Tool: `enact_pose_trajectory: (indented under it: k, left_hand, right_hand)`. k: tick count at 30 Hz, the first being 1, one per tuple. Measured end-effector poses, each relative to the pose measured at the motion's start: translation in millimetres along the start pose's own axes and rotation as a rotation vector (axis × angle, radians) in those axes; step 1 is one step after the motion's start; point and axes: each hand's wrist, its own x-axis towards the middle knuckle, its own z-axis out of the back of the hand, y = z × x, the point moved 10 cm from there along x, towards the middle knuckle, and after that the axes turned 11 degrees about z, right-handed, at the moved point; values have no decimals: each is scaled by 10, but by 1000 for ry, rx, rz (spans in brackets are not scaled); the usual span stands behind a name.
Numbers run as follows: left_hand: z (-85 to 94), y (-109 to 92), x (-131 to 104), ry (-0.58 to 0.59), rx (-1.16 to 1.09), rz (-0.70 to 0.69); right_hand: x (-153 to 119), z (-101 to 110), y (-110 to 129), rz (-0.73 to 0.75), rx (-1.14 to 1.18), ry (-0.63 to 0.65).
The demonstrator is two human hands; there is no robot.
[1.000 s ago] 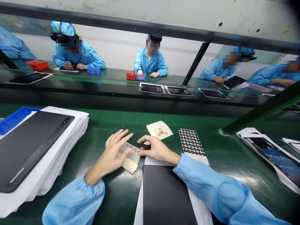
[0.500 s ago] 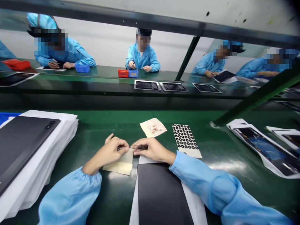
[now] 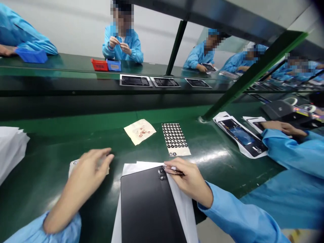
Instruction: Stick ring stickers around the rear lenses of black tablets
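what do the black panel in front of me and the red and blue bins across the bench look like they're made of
The black panel looks like matte metal or coated plastic; its even, soft sheen fits either. The red bin and blue bin seem molded plastic, given their solid bright color.

A matt, smooth dark panel (image 3: 149,206) lies on white paper (image 3: 186,202) beneath the right hand (image 3: 189,177). The green counter (image 3: 202,138) gleams glossy beyond it.
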Motion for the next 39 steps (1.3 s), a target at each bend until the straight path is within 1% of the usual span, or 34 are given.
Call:
enact_pose_trajectory:
  k: [1,2,3,4,5,8,11,13,18,24,28,30,31,35,36,37,39]
  left_hand:
    - [-161,-92,-73,120,-54,16]
    - [-303,-172,-151,215,-87,36]
    - [-417,-245,-224,279,-94,48]
    - [-488,-308,-281,300,-87,48]
    - [-526,-355,-323,289,-73,42]
    - [-539,-407,-397,174,-59,13]
    - [-522,-400,-458,69,-84,-42]
    - [-518,-388,-489,27,-93,-69]
    - [-524,-386,-500,1,-69,-87]
    - [-515,-400,-502,-14,-65,-94]
    - [-520,-386,-502,-16,-65,-80]
    - [-518,-376,-503,-12,-76,-72]
    - [-515,-370,-505,-9,-89,-69]
    - [-496,-351,-523,10,-221,-71]
    - [-494,-347,-527,15,-267,-70]
    - [-497,-343,-529,22,-312,-66]
    - [-520,-340,-530,41,-385,-54]
  right_hand:
    - [-42,-9,24,22,-59,11]
    - [-75,-28,60,52,-129,29]
    - [-103,-55,105,84,-210,54]
    - [-128,-86,155,119,-295,77]
    - [-152,-122,203,150,-374,102]
    - [-219,-241,303,202,-512,171]
    - [-257,-300,327,199,-535,185]
    - [-263,-309,307,182,-515,182]
    - [-242,-316,267,163,-471,186]
    - [-204,-336,306,126,-539,192]
    - [-198,-374,317,150,-562,225]
    - [-193,-344,283,153,-510,209]
    - [-186,-297,242,132,-456,179]
    - [-153,41,-68,-69,-133,-55]
    - [-144,102,-150,-123,-47,-96]
    - [-131,124,-221,-172,44,-105]
    - [-112,55,-327,-273,231,-40]
